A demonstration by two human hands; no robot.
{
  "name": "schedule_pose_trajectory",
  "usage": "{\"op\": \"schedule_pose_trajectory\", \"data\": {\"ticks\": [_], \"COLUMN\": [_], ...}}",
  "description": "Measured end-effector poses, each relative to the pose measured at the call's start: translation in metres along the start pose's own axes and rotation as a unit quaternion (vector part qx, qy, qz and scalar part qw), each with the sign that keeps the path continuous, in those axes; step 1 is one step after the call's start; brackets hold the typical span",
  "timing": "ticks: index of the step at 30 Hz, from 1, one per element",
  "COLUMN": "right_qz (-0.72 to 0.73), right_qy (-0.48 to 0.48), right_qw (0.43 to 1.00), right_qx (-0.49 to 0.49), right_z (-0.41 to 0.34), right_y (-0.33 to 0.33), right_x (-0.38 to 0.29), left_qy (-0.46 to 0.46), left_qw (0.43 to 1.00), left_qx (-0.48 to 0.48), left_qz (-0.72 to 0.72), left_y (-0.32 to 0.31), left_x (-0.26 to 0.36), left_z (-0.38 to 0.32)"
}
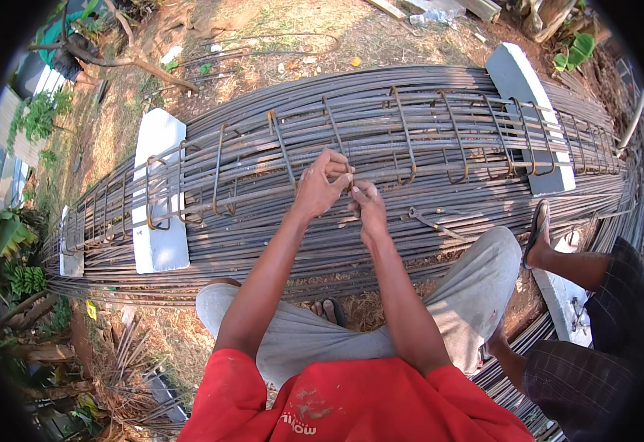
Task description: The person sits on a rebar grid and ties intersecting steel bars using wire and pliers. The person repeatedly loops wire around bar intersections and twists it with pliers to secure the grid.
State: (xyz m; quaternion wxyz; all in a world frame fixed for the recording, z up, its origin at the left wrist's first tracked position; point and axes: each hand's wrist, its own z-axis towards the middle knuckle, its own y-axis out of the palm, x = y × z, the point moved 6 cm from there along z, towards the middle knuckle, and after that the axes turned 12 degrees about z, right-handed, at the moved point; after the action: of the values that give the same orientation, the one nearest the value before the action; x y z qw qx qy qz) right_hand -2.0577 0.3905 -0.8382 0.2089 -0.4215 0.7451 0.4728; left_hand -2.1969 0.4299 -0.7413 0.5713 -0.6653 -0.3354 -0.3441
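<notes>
A long rebar cage [438, 143] of steel bars with rusty square stirrups lies across in front of me. My left hand [321, 182] has its thumb and fingers closed around the lower part of a stirrup [331, 124], where it meets the near bar. Just right of it, my right hand [368, 207] has bent fingers at the same joint. Any thin wire between the fingertips is too small to make out. A pair of pincers [435, 224] lies on the loose rebar to the right of my right hand.
Beneath the cage spreads a thick layer of long rebar [278, 237]. White blocks [159, 248] [554, 179] prop the cage. A person's leg [568, 268] in sandals is close on my right. Another person [70, 52] is at the far left, behind a branch [134, 61].
</notes>
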Motion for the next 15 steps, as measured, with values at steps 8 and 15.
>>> {"op": "schedule_pose_trajectory", "data": {"ticks": [8,15], "right_qz": [-0.005,-0.006], "right_qy": [-0.031,-0.061], "right_qw": [1.000,0.998], "right_qx": [-0.003,0.005], "right_z": [-0.0018,-0.0043], "right_y": [0.0018,0.0048], "right_x": [-0.0016,-0.0025], "left_qy": [0.012,-0.001], "left_qw": [1.000,0.999], "left_qx": [-0.026,-0.050], "left_qz": [-0.012,-0.012], "left_y": [0.0021,0.0021], "left_x": [-0.0069,-0.0086], "left_z": [0.0046,0.0082]}}
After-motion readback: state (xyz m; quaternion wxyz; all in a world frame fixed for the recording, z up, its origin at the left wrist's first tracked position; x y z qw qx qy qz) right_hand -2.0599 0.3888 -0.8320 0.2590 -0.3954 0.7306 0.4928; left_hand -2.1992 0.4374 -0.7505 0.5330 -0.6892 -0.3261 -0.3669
